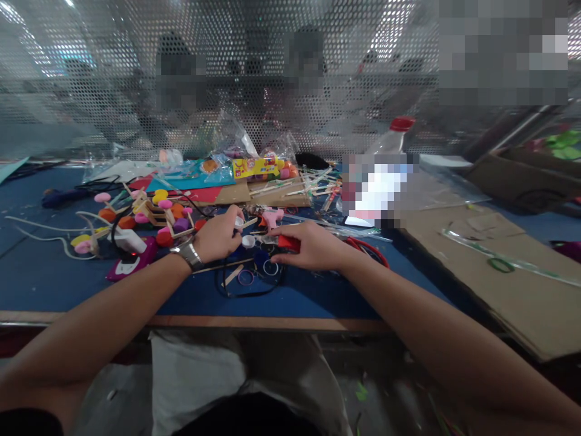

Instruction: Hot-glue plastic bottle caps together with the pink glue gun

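My left hand (220, 235), with a metal watch (187, 253) on its wrist, is closed at the fingertips around a small white cap (238, 223). Just below those fingers another white cap (248, 241) lies on the blue table (308, 297). Between thumb and fingers of my right hand (311, 245) is a red piece (289, 243) with a clear-looking end; its kind is unclear. A pink glue gun (272, 218) lies just beyond the right fingers. Nearer to me are a purple ring (246, 277), a white ring (271, 267) and a wooden stick (232, 275).
Left stands a stick-and-pompom build (158, 215) beside a purple-and-white power strip (131, 257). Behind are a yellow packet (256, 167), a lit phone (379, 194) and a red-capped plastic bottle (390, 142). Cardboard (490, 260) covers the right side. A black cable (247, 295) loops in front.
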The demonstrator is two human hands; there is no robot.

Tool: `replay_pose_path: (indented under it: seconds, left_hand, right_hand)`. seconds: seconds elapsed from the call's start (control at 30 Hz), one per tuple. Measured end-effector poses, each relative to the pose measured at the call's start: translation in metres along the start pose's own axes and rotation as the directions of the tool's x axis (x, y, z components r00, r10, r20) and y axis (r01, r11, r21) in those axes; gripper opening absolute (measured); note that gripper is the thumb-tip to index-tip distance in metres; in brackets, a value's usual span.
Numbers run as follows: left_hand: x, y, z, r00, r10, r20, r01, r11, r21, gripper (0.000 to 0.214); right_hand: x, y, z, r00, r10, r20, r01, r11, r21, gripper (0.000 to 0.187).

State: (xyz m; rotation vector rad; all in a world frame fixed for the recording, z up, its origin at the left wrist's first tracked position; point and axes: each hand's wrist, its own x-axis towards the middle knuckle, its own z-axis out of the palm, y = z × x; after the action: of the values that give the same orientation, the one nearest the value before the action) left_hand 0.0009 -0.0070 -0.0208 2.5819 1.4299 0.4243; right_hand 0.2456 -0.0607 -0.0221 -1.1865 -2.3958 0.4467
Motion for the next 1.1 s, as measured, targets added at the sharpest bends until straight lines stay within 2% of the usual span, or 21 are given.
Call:
replay_pose_path:
  seconds: [0.1,0.23,0.47,0.57,0.7,0.8,0.93,1.0,1.1]
  left_hand:
    - [0.0,0.0,0.001,1.0,0.017,-0.011,-0.017,0.999,0.04,0.024]
    - [0.0,0.0,0.001,0.999,0.04,-0.016,-0.04,0.998,0.044,0.023]
    - [0.0,0.003,-0.001,0.998,0.027,-0.056,-0.029,0.999,-0.036,0.023]
    - [0.0,0.004,-0.002,0.995,-0.004,-0.102,-0.003,0.997,-0.071,0.025]
    - [0.001,0.003,0.002,0.99,0.021,-0.142,-0.042,0.988,-0.149,0.022]
    - [0.001,0.002,0.007,0.983,0.045,-0.176,-0.089,0.965,-0.248,0.015]
    - [0.003,0.003,0.008,0.972,0.029,-0.234,-0.131,0.892,-0.432,0.018]
    - [0.004,0.005,0.008,0.976,-0.021,-0.216,-0.106,0.823,-0.558,0.021]
    - [0.005,0.01,0.006,0.986,-0.097,-0.138,-0.042,0.65,-0.759,0.026]
  right_hand:
    - [0.001,-0.004,0.0,0.993,0.005,0.121,0.009,0.994,-0.109,0.057]
    - [0.003,-0.003,0.004,0.982,0.052,0.184,-0.017,0.982,-0.187,0.045]
    - [0.005,-0.001,0.009,0.984,0.057,0.171,-0.02,0.978,-0.209,0.012]
    - [0.005,0.0,0.01,0.982,0.061,0.18,-0.022,0.977,-0.213,0.007]
    - [0.005,-0.001,0.011,0.981,0.046,0.188,-0.006,0.979,-0.205,0.008]
    - [0.005,-0.002,0.009,0.988,0.055,0.147,-0.032,0.987,-0.157,0.011]
    - [0.006,-0.002,0.007,0.997,0.064,0.033,-0.064,0.998,-0.011,0.015]
    - [0.007,-0.001,0.008,0.993,0.093,-0.069,-0.089,0.994,0.06,0.019]
    - [0.008,0.0,0.009,0.969,0.15,-0.195,-0.111,0.974,0.197,0.021]
